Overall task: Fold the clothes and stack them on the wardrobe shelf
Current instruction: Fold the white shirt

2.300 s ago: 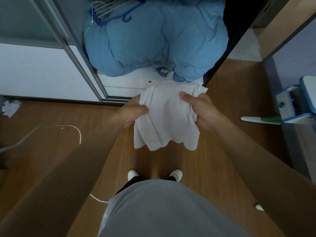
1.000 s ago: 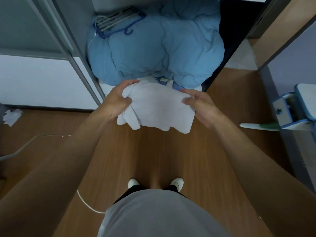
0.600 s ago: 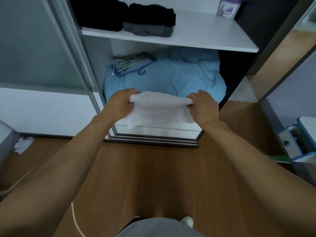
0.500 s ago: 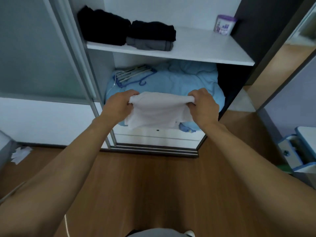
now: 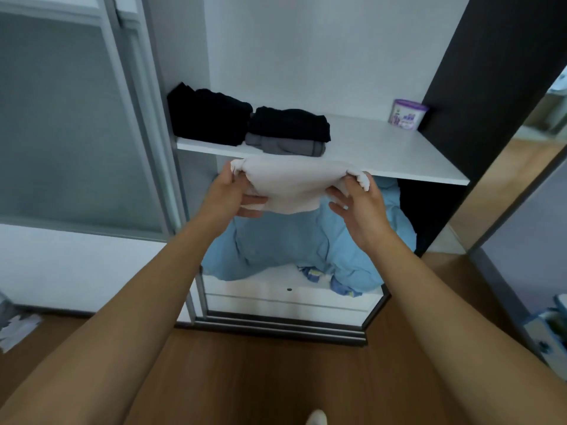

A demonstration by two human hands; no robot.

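A folded white garment [image 5: 291, 185] hangs between my two hands just in front of and slightly below the front edge of the white wardrobe shelf [image 5: 383, 151]. My left hand [image 5: 236, 194] grips its left end and my right hand [image 5: 359, 200] holds its right end from below. On the shelf's left part lie a folded black garment [image 5: 208, 118] and a black garment stacked on a grey one [image 5: 288, 133]. The shelf's right part is bare apart from a small tub.
A small purple-and-white tub [image 5: 409, 113] stands at the shelf's back right. Under the shelf a bulky light-blue duvet [image 5: 306, 246] fills the lower compartment above white drawers [image 5: 288, 299]. A frosted sliding door [image 5: 70, 118] is on the left; wooden floor below.
Both hands have lifted the folded white garment from waist height up to the shelf's front edge, and my view has tilted upward from the floor toward the shelf.
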